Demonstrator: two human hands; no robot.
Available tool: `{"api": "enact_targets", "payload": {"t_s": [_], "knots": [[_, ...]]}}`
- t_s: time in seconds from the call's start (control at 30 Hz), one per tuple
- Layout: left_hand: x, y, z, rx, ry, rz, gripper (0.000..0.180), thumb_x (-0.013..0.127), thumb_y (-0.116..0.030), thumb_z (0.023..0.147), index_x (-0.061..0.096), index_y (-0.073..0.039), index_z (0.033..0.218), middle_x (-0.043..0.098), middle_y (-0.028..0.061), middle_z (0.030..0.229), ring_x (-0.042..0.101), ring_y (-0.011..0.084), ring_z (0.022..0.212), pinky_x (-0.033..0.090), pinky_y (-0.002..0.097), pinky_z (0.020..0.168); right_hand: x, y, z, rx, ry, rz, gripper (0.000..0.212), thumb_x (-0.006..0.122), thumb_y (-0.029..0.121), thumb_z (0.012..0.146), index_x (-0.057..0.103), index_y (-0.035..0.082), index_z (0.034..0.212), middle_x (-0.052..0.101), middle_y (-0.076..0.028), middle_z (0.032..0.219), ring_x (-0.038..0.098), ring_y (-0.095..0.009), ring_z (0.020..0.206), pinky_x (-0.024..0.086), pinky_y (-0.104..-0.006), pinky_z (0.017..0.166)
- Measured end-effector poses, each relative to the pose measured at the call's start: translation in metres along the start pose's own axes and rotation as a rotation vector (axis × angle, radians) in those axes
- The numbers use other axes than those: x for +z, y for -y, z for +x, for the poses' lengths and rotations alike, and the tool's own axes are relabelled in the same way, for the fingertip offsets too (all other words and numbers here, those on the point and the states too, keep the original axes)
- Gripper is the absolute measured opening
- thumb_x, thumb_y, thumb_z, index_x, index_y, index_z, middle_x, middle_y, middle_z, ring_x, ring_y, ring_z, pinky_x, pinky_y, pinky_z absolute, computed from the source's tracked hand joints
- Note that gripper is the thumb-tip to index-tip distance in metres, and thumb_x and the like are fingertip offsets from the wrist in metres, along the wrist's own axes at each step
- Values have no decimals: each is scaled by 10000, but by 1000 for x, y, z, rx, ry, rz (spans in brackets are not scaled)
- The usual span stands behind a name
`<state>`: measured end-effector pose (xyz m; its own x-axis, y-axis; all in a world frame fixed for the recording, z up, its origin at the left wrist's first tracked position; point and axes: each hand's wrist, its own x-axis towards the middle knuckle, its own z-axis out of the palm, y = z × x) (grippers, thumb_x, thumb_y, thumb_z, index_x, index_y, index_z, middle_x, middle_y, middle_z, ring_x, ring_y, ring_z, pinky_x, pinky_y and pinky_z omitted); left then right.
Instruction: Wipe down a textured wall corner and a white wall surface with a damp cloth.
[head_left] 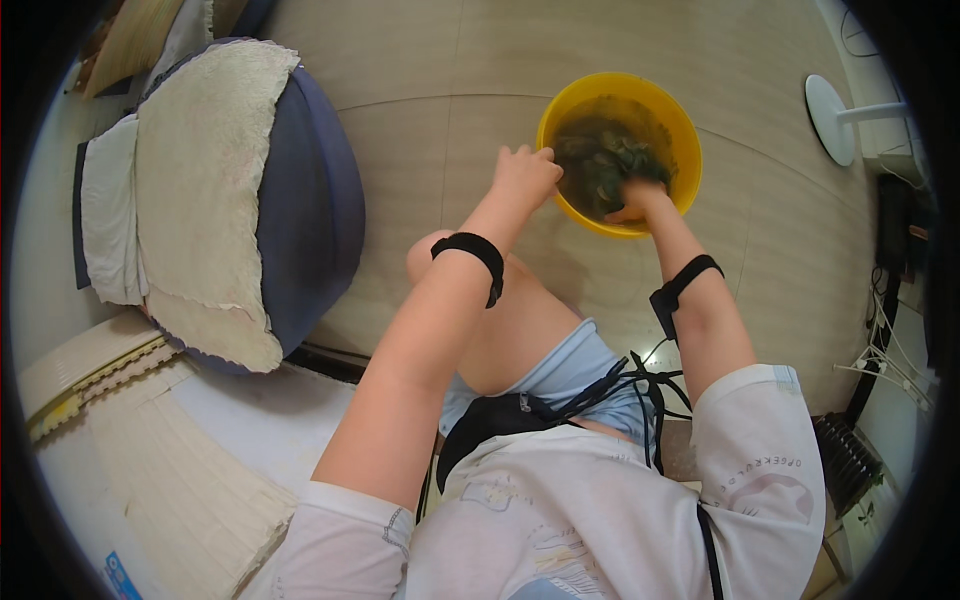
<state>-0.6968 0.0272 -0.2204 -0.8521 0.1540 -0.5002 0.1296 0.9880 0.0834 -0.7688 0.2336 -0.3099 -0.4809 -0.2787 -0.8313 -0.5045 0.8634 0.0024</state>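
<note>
A yellow bucket [688, 135] stands on the floor ahead of me, with murky dark water and a bunched dark green cloth [605, 165] inside. At its left rim is my left hand [527, 176], its fingers curled against the edge and gripping it. My right hand [637, 196] reaches down into the bucket from the near right side and touches the cloth. Motion smears that hand, and the cloth and water partly hide its fingers, so their hold cannot be made out.
To the left is a blue rounded seat [318, 190] draped with a cream quilted cover [205, 200]. A white round-based stand [830, 120] is at the far right. Cables and a white wire rack [885, 365] lie along the right wall. Pale tiled floor [400, 130] surrounds the bucket.
</note>
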Motion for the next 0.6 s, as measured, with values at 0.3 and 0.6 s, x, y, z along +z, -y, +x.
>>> {"api": "enact_targets", "payload": {"t_s": [0.3, 0.6], "knots": [[5, 7, -12, 129, 24, -27, 376, 641, -320, 862, 566, -264, 1226, 491, -4, 1278, 543, 240, 1149, 464, 455, 865, 25, 10, 10, -229, 73, 425, 683, 598, 493, 794, 547, 43, 1305, 572, -198, 1286, 528, -328, 1203, 409, -365, 1012], [-6, 4, -8, 67, 129, -127, 310, 679, -399, 825, 645, -228, 1081, 526, -2, 1214, 570, 228, 1101, 447, 457, 847, -12, 1, 32, -268, -248, 422, 608, 651, 509, 806, 627, 43, 1195, 619, -219, 1191, 588, -352, 1114, 454, -393, 956]]}}
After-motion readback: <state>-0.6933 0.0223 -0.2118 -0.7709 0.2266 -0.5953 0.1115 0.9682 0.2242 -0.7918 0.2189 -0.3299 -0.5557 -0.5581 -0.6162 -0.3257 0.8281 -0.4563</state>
